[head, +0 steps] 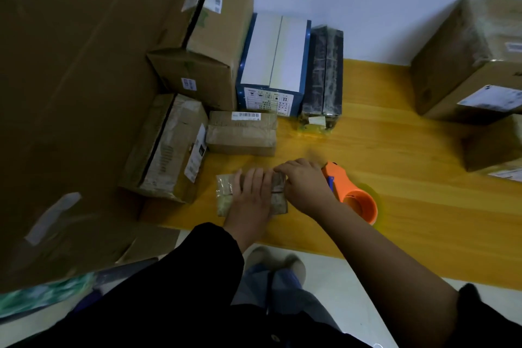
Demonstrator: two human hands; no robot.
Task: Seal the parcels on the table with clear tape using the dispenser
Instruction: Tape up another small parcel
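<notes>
Dim, soft-focused, edges bowed, blurred

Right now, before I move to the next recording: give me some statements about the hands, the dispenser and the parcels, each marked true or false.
1. The left hand lies flat on the small parcel. True.
2. The tape dispenser is green. False: it is orange.
3. The right hand holds the tape dispenser at the small parcel's right end. True.
4. The blue and white box stands on the floor. False: it stands on the table, near the wall.
5. The small parcel lies at the far edge of the table. False: it lies near the front edge, close to the person.
</notes>
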